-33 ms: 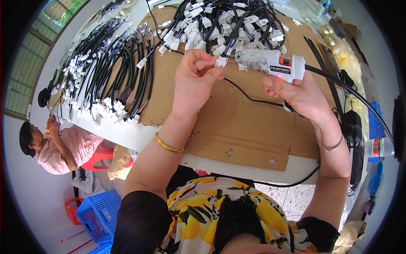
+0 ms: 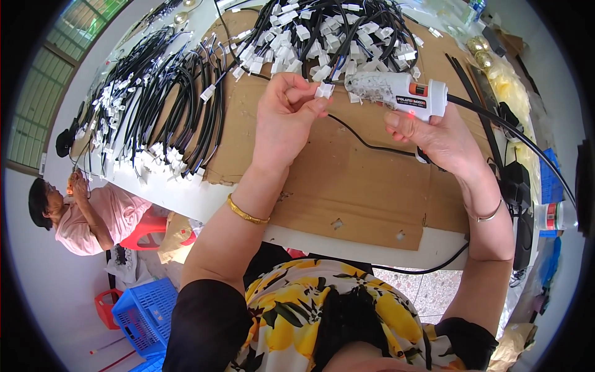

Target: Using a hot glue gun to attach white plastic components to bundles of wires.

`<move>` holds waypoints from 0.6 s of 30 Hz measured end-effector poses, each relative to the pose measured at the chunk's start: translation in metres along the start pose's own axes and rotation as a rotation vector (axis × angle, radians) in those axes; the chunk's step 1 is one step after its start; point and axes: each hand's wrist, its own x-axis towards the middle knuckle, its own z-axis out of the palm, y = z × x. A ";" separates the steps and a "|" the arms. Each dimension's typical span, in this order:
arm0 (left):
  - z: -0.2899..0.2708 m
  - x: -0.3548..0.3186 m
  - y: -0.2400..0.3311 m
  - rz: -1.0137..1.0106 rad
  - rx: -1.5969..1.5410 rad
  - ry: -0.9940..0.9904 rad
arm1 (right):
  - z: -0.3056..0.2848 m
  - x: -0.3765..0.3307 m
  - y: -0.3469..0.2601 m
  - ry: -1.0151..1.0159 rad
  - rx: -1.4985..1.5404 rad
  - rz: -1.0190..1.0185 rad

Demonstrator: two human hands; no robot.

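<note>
Head view, the only one. Left hand (image 2: 286, 118) is raised over the worktop (image 2: 204, 201), its grip narrow, thumb and fingertips pinching a small white plug (image 2: 324, 90) at the end of a thin black wire (image 2: 365, 141); the plug sits clear of the surface, presumably so its open end faces the tool. Right hand (image 2: 441, 137) has a full grip wrapped around the handle of a white glue gun (image 2: 403, 92), index finger lying along the underside near the trigger. The gun's nozzle points left and sits just beside the plug, touching or nearly so; I cannot tell which. Its thick black cord (image 2: 520, 146) trails off to the right, out of the way of the hands. A sheet of brown cardboard (image 2: 347, 186) covers the worktop under both hands, likely to catch drips. Beyond the hands lies a heap of black wires with white plugs (image 2: 328, 37); a second batch (image 2: 155, 99) is spread out to the left in looser bundles, well apart from the first, which reads as two separate lots. Gold bangle (image 2: 246, 214) on the left wrist. Lower left, another person in pink (image 2: 93, 217) sits beside a blue crate (image 2: 145, 313), hands busy with something too small to make out.
</note>
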 end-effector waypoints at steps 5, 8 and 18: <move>0.001 -0.001 0.002 -0.015 0.009 -0.007 | 0.000 0.001 -0.004 0.019 -0.025 0.000; 0.002 -0.001 0.003 -0.020 0.020 -0.002 | 0.000 0.002 -0.004 0.000 -0.019 -0.004; 0.000 0.001 -0.001 0.015 0.011 0.000 | 0.001 0.002 -0.004 0.034 -0.016 0.006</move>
